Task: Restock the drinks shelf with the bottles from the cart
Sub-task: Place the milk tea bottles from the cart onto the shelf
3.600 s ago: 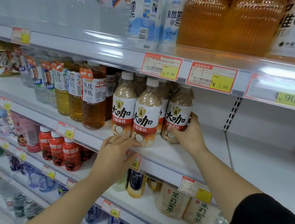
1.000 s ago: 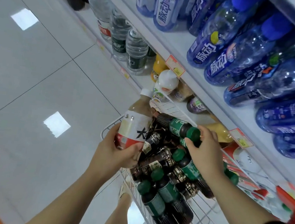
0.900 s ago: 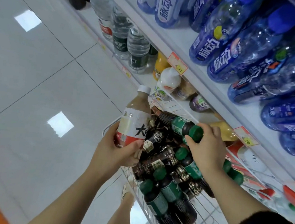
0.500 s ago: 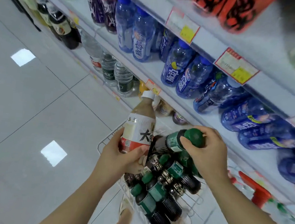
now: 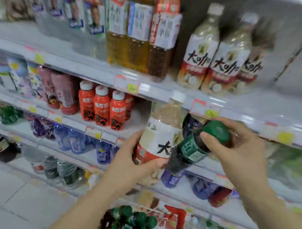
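My left hand (image 5: 131, 161) grips a beige milk-coffee bottle (image 5: 163, 132) with a white cap and a white-and-red label, held upright in front of the shelves. My right hand (image 5: 236, 150) holds a dark bottle with a green cap and green label (image 5: 191, 151) by its top, tilted, its base touching the coffee bottle. Both are raised below the shelf (image 5: 260, 106) where matching coffee bottles (image 5: 219, 52) stand in a row. The cart (image 5: 178, 228) with several dark green-capped bottles (image 5: 130, 223) is at the bottom, partly cut off.
Amber tea bottles (image 5: 136, 37) stand left of the coffee row. Bare shelf lies to the right of that row. Red bottles (image 5: 102, 107) fill the shelf below, blue bottles (image 5: 75, 143) the one under it. Pale floor tiles (image 5: 4, 201) lie at lower left.
Both hands have lifted their bottles out of the cart up to shelf height. The view has swung up from the cart to the coffee shelf.
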The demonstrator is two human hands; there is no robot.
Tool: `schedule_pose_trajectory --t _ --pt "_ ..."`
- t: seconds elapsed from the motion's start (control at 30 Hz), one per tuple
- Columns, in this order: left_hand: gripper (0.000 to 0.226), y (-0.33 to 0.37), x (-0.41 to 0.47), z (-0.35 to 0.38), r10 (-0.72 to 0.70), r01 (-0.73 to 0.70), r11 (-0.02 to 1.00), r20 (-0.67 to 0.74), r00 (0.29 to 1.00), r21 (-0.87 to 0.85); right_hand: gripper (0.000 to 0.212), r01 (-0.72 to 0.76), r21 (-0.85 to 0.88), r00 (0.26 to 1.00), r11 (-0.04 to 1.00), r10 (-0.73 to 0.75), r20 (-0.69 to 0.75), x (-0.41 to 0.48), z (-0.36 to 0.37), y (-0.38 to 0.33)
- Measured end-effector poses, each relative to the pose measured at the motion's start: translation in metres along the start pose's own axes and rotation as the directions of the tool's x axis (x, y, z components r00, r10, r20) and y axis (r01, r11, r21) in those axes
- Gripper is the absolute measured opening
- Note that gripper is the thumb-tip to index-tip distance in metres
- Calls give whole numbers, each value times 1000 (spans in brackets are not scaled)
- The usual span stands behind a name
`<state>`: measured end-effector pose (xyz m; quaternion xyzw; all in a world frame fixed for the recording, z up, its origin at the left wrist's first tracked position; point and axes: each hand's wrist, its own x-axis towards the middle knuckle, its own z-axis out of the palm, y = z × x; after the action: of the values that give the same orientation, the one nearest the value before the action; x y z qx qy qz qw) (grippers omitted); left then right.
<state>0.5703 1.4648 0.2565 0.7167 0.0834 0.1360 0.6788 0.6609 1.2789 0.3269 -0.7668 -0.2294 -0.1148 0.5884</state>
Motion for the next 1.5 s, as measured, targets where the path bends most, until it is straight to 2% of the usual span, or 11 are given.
schedule_pose_trajectory --t 0.13,0.23,0.33,0.5,0.63,0.9,1.2,1.27,1.37,1.43,1.5 --pt "61 52 11 31 137 -138 990 101 985 1 26 145 -77 958 986 -159 -237 12 -53 -41" --pt "67 81 14 51 202 -205 979 148 968 4 28 277 -213 867 937 -339 -365 16 -84 -60" --pt "73 99 20 71 227 -228 974 162 960 -7 33 309 -353 787 883 -446 -427 26 -106 -63" --pt "80 106 37 102 238 -237 971 114 965 -23 38 228 -377 788 898 -397 -470 66 -129 -40" --pt "79 110 48 126 210 -207 976 37 977 -62 37 193 -270 811 943 -309 -498 107 -144 -33" --pt "63 117 73 171 188 -196 979 -117 975 -60 20 191 -147 897 971 -233 -375 184 -154 -11" --pt "68 117 77 195 186 -202 977 -178 966 -72 42 160 -127 944 979 -189 -270 206 -156 24" --pt "74 118 81 199 192 -207 976 -180 965 -64 47 153 -102 967 983 -171 -191 201 -159 27" --pt "77 119 86 204 196 -206 978 -167 966 -41 61 38 -5 997 999 -37 74 183 -163 44" --pt "74 118 90 204 198 -205 978 -157 967 -29 57 -71 -50 964 996 81 253 178 -172 58" --pt "74 117 95 205 197 -203 979 -143 970 -27 52 -128 -129 931 983 164 327 182 -185 67"
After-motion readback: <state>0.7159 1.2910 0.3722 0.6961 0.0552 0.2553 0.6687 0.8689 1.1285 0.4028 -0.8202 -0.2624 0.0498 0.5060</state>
